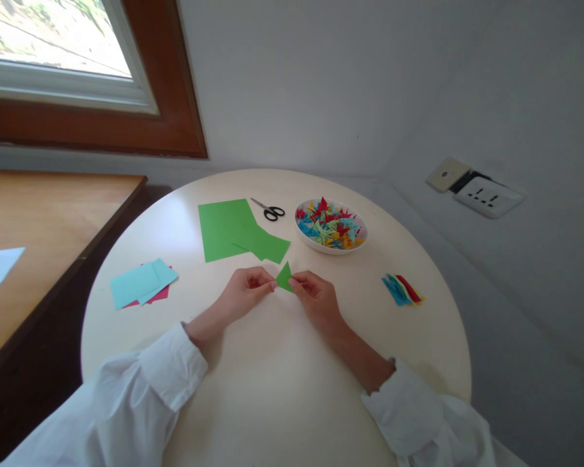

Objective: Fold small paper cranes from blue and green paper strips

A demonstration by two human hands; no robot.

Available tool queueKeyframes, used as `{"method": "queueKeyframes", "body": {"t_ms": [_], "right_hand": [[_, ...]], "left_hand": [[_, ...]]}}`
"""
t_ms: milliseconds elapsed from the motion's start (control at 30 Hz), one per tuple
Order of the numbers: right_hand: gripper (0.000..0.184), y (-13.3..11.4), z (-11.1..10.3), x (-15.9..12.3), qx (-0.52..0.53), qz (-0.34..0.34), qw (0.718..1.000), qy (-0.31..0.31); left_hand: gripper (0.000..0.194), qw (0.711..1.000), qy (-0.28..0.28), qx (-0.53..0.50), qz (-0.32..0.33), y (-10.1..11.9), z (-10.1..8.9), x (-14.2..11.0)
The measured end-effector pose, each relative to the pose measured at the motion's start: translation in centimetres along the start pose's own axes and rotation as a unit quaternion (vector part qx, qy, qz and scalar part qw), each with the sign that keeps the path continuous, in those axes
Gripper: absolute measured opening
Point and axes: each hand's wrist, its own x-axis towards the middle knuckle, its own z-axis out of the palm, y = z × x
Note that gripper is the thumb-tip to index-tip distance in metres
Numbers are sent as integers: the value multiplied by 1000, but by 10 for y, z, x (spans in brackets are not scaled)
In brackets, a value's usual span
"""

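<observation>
A small folded piece of green paper [285, 277] is held between both hands near the middle of the round white table. My left hand [250, 287] pinches its left corner between thumb and fingers. On the right side, my right hand [316, 292] grips it the same way. Just beyond the hands lie larger green paper sheets [226, 227], one with cut edges. Scissors [268, 209] with black handles rest behind them, beside a white bowl [316, 244] full of small folded paper shapes [328, 224] in red, blue, yellow and pale green.
On the left of the table [272, 402] sit light blue paper squares [139, 283] over dark pink paper [160, 295]. Coloured paper strips [401, 290] lie at the right. A wooden desk [53, 214] stands at left; a wall socket [486, 194] is at right.
</observation>
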Motion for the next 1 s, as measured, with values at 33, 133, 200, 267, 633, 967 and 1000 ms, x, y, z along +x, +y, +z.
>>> {"method": "queueKeyframes", "body": {"t_ms": [33, 133, 200, 267, 633, 967, 1000], "right_hand": [[15, 0, 0, 0, 1, -1, 1000, 1], [15, 0, 0, 0, 2, -1, 1000, 0], [15, 0, 0, -1, 5, -3, 1000, -2], [15, 0, 0, -1, 8, -4, 1000, -5], [14, -2, 0, -2, 11, -18, 1000, -11], [13, 0, 3, -3, 16, -9, 1000, -21], [13, 0, 3, -3, 16, -6, 1000, -22]], "left_hand": [[20, 1000, -1, -1, -1, 0, 0, 0], [20, 1000, -6, -4, -1, 0, 0, 0], [20, 1000, -10, -2, 5, -1, 0, 0], [19, 1000, -12, 0, 12, -2, 0, 0], [20, 999, -8, -16, 49, -8, -1, 2], [17, 998, -14, -15, 62, -10, 2, 2], [17, 998, -11, -12, 63, -10, 2, 2]]}}
